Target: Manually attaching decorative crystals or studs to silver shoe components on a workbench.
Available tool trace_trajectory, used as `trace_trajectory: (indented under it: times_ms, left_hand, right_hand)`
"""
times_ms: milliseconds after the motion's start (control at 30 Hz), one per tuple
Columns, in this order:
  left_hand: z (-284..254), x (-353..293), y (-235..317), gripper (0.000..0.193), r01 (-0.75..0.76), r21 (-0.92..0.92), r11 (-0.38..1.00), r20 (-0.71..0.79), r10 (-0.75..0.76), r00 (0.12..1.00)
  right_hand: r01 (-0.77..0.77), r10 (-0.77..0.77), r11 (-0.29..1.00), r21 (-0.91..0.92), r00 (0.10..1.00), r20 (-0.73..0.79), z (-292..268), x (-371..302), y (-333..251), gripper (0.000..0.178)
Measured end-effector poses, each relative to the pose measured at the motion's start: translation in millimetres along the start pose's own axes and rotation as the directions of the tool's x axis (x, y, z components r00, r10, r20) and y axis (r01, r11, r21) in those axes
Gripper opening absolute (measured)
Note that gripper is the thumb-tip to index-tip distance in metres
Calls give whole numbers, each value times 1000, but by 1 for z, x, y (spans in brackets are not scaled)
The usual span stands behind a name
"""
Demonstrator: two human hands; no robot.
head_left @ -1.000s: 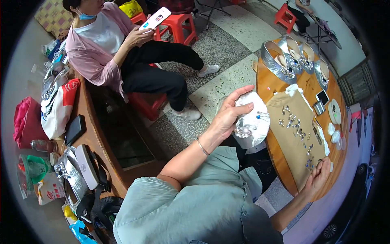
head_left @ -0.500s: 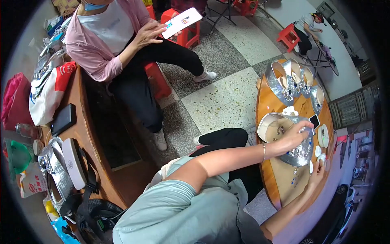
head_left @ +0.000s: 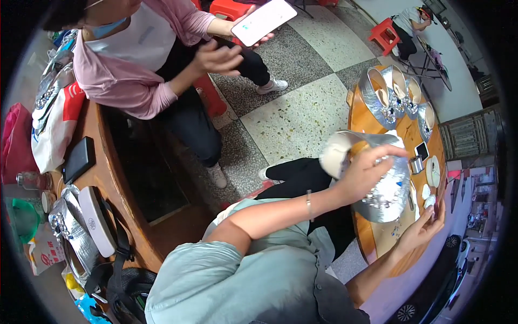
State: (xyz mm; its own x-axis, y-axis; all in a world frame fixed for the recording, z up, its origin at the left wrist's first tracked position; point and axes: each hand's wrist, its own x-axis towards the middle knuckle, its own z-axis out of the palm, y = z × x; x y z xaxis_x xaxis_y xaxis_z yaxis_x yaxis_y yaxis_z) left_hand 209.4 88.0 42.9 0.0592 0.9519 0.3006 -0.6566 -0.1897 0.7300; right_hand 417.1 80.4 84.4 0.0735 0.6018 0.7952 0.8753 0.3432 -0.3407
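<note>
Left hand: the left hand [head_left: 362, 174] is closed around a silver shoe [head_left: 386, 186], right of the middle of the frame, holding it up over the round wooden table [head_left: 360, 237].
Right hand: the right hand [head_left: 423, 227] sits lower right, fingers bent toward small shiny gems [head_left: 396, 229] on the table (I cannot tell if it pinches one).
Shoe: its toe already has a bunch of sparkly stones, so some decorating looks done.
Left to do: loose gems lie on the table, so there is likely more to stick on.
Finished ones: more silver shoes [head_left: 394, 97] stand in the upper right.
Nearby: a person in a pink top [head_left: 116, 75] holds a white phone [head_left: 261, 21], upper left.
</note>
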Motion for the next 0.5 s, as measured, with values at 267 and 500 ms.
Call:
trace_trajectory:
  times_ms: [267, 500]
  left_hand:
    - [-27, -47, 22, 28, 36, -17, 999, -132, -38, 991]
    - [-34, -69, 11, 26, 114, 10, 993, -115, -112, 987]
  right_hand:
    - [-306, 236, 926, 221, 927, 293, 8, -28, -36, 29]
    - [-337, 226, 869, 363, 922, 315, 25, -55, -46, 31]
